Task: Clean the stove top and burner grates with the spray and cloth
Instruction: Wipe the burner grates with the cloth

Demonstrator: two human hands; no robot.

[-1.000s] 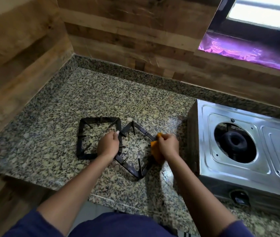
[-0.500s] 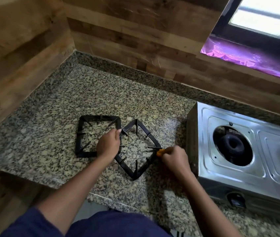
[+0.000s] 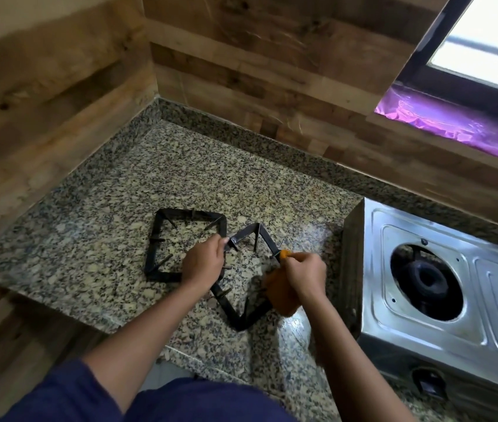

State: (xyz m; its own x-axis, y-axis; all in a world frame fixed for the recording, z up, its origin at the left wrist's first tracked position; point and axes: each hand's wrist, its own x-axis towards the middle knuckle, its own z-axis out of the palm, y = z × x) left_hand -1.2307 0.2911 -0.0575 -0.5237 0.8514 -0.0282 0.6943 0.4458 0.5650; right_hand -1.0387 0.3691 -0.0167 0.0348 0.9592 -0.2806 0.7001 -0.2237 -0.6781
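Note:
Two black burner grates lie on the granite counter [image 3: 95, 245]. The left grate [image 3: 153, 248] lies flat. The right grate [image 3: 241, 318] is turned like a diamond, and my left hand [image 3: 203, 261] grips its upper left side. My right hand [image 3: 304, 274] is shut on an orange cloth [image 3: 281, 296] and presses it against the grate's right side. The steel stove [image 3: 442, 327] stands at the right with a bare black burner [image 3: 425, 278] in its opening. No spray bottle is in view.
Wood-panelled walls [image 3: 59, 102] close the counter at the left and back. A window [image 3: 485, 47] with purple foil [image 3: 454, 126] below it is at the upper right. The counter's front edge runs near my body.
My right hand with the cloth has moved up along the right side of the diamond-turned grate. My left hand stays on that grate. The view shifted slightly.

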